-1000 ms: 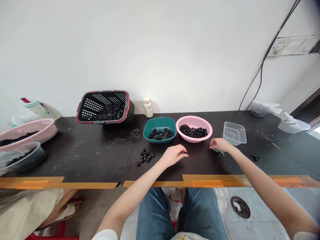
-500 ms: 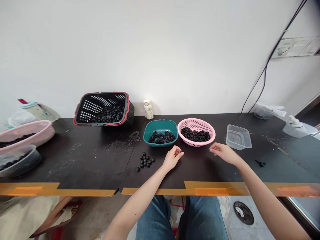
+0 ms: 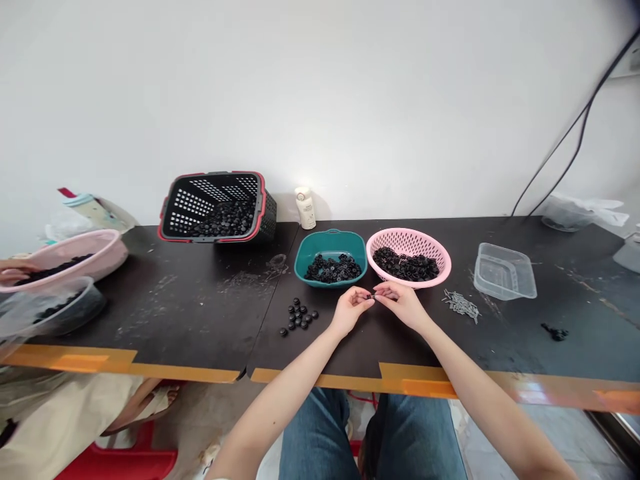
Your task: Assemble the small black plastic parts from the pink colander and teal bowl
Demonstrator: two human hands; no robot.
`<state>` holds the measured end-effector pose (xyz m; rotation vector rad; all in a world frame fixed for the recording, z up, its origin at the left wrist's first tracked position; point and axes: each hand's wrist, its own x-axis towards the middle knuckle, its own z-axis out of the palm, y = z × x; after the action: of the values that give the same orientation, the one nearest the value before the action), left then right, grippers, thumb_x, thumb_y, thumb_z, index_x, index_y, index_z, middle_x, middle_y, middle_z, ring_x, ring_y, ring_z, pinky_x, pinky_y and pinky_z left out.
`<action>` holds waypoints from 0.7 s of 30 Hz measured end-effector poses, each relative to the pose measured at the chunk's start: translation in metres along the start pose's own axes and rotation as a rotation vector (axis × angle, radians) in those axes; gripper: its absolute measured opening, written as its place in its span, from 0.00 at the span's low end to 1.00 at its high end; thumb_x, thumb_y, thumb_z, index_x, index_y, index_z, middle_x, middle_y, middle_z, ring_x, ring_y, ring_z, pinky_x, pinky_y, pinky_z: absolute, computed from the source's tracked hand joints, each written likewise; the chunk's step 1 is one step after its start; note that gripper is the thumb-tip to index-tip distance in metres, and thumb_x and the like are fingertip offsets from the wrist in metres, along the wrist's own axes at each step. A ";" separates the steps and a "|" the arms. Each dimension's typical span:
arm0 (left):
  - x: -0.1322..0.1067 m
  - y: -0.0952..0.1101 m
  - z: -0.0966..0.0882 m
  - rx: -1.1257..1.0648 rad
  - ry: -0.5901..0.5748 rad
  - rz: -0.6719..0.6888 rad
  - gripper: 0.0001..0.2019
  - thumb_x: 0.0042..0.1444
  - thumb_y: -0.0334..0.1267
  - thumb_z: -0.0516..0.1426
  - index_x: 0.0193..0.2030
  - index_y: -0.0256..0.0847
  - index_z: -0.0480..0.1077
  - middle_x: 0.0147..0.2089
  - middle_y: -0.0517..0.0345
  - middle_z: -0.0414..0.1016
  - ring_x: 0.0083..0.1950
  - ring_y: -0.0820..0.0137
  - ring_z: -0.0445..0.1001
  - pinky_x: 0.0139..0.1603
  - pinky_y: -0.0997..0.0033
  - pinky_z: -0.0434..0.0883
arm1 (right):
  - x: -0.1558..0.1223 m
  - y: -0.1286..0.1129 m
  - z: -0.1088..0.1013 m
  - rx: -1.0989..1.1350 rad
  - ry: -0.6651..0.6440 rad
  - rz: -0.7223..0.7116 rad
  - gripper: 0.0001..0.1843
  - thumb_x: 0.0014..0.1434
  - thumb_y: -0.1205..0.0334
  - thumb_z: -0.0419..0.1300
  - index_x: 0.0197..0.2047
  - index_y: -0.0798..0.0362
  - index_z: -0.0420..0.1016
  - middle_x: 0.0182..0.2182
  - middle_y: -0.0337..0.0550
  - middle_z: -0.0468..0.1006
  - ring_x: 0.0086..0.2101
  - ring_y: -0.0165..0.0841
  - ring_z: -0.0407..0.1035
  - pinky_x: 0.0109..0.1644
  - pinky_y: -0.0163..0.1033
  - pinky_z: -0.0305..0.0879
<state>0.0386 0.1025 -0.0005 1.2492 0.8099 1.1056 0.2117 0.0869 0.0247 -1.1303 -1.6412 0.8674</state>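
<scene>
My left hand [image 3: 351, 312] and my right hand [image 3: 401, 303] meet fingertip to fingertip over the table, just in front of the two middle containers. Pinched in my left fingers is a small black part [image 3: 369, 297]. My right fingers close on what looks like a thin pin at its right end, mostly hidden by the fingertips. Behind my hands stand a teal basin [image 3: 331, 238] of small black rings and a pink perforated basket [image 3: 407, 235] of black parts. Several round black caps [image 3: 299, 317] lie left of my left hand. Grey pins [image 3: 461, 305] lie in a heap to the right.
A clear plastic tub [image 3: 505, 272] and a few black pieces [image 3: 555, 332] are on the right. At the back stand a black basket [image 3: 267, 217] and a white bottle [image 3: 305, 208]. Far left, another person's hand [image 3: 15, 272] reaches into a pink basin [image 3: 103, 248]. Tape [image 3: 345, 381] edges the table.
My right hand has moved left from beside the clear tub to meet my left hand, uncovering the grey pins. The view has shifted slightly, and another person's hand now shows at far left.
</scene>
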 end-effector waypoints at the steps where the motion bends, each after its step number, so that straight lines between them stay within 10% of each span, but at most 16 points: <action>1: 0.000 0.000 0.001 0.003 0.004 -0.005 0.16 0.43 0.41 0.66 0.36 0.36 0.71 0.34 0.58 0.73 0.33 0.75 0.68 0.40 0.72 0.66 | -0.002 0.001 0.000 -0.010 0.005 -0.004 0.13 0.55 0.58 0.61 0.43 0.52 0.74 0.36 0.45 0.78 0.36 0.36 0.74 0.43 0.45 0.73; 21: 0.000 -0.003 0.004 0.028 -0.015 -0.073 0.15 0.46 0.45 0.65 0.32 0.34 0.71 0.26 0.58 0.74 0.28 0.74 0.70 0.34 0.73 0.66 | -0.008 -0.007 0.000 -0.075 0.024 -0.057 0.07 0.56 0.58 0.60 0.30 0.50 0.68 0.32 0.43 0.78 0.33 0.36 0.74 0.40 0.44 0.73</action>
<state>0.0428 0.1010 -0.0025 1.2403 0.8556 1.0285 0.2110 0.0769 0.0292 -1.1360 -1.6897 0.7585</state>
